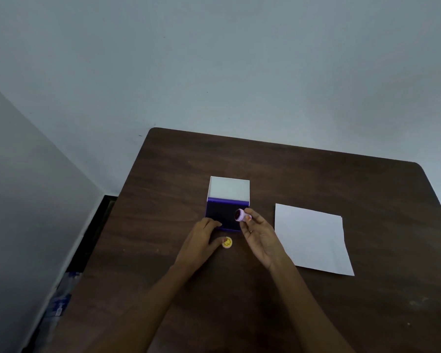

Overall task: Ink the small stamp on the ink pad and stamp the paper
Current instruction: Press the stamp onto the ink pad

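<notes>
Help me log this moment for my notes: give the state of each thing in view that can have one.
ink pad: open, lid up, on the table.
small stamp: held in the right hand, tilted, face showing, over the pad.
yellow cap: off, lying on the table by the left hand.
left hand: resting at the pad's near edge.
paper: flat, no stamp mark visible.

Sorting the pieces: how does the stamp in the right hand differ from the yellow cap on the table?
The small stamp is pinkish-purple, held off the table in the right hand, its dark face tilted sideways. The yellow cap lies flat on the table, touching the left hand. Both are small and round.
</notes>
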